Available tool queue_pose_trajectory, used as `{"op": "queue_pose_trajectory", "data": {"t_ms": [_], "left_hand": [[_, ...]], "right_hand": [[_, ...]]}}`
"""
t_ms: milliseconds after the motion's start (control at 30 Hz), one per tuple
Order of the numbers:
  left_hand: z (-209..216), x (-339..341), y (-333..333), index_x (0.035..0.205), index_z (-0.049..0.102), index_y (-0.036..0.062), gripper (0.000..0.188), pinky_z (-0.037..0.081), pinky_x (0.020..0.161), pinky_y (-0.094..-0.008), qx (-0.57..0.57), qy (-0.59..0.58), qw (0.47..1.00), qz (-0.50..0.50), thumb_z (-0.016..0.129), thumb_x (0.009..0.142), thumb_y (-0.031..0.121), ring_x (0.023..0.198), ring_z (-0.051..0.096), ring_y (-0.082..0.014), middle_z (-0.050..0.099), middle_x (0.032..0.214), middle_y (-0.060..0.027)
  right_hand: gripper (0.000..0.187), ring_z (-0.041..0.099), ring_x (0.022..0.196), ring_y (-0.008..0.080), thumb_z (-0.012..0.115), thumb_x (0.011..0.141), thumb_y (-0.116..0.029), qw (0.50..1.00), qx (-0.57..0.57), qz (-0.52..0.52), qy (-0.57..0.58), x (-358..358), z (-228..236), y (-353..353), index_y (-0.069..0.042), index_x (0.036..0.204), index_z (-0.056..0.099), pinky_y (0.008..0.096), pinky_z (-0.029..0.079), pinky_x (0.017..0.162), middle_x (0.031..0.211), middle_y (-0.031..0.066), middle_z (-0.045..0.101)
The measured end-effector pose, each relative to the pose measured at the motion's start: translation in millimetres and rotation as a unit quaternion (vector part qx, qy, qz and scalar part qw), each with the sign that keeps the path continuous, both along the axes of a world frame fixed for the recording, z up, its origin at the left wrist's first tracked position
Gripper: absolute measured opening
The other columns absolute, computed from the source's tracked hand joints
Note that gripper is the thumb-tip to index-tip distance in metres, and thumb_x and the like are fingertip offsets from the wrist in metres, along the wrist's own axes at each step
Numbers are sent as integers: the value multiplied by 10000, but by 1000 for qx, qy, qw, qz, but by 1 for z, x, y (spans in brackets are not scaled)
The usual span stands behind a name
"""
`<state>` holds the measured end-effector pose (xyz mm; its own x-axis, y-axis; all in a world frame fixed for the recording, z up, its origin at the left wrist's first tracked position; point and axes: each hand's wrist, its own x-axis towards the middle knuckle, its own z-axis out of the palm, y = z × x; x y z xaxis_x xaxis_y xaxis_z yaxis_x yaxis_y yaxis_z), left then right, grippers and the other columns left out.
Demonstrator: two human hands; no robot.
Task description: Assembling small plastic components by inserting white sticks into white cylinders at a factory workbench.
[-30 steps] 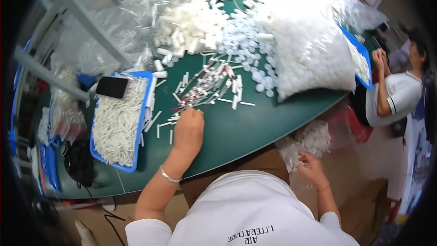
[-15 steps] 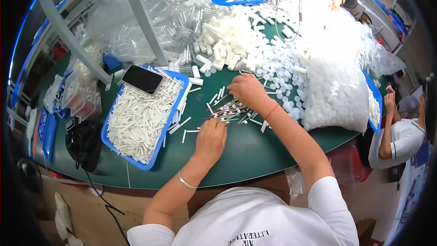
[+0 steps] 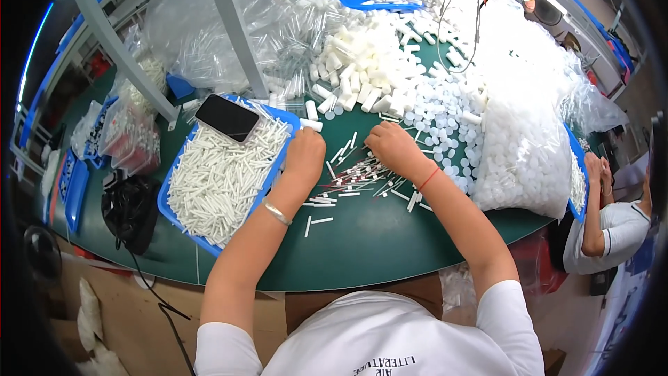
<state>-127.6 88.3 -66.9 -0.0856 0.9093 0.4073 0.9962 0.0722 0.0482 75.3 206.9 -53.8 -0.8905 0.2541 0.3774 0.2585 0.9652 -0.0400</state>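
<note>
White thin sticks (image 3: 355, 179), some red-tipped, lie scattered on the green counter (image 3: 376, 237). Left hand (image 3: 304, 151) at 9 o'clock and right hand (image 3: 391, 147) at 2 o'clock rest curled; grip cannot be determined.

We reach both bare forearms up from the lower edge, elbows bent and spread wide, the arms converging toward the middle of the desk. Our left hand (image 3: 305, 153) lies knuckles up with its fingers curled under, a thin bangle on the wrist. Our right hand (image 3: 391, 147) sits just beside it, apart, palm down, fingers bent toward the surface, a red band round the wrist. Short white sleeves cover both shoulders.
</note>
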Motion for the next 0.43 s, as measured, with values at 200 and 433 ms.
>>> {"op": "queue_pose_trajectory", "data": {"t_ms": [200,433], "left_hand": [[5,3,4,874,588,-21,82,502,678,-404,32,-92,995,-2,580,797,6,784,609,-323,598,818,-176],[40,60,-37,1151,652,68,254,520,660,-282,-100,-584,803,-56,596,909,117,736,694,-201,728,925,-73]], "right_hand": [[59,576,835,282,595,789,-95,995,-58,-5,86,6,12,-4,-46,816,613,386,461,795,792,89,598],[246,611,753,101,573,919,-108,619,-681,-36,390,35,47,-52,-64,1161,579,226,498,695,866,63,654]]}}
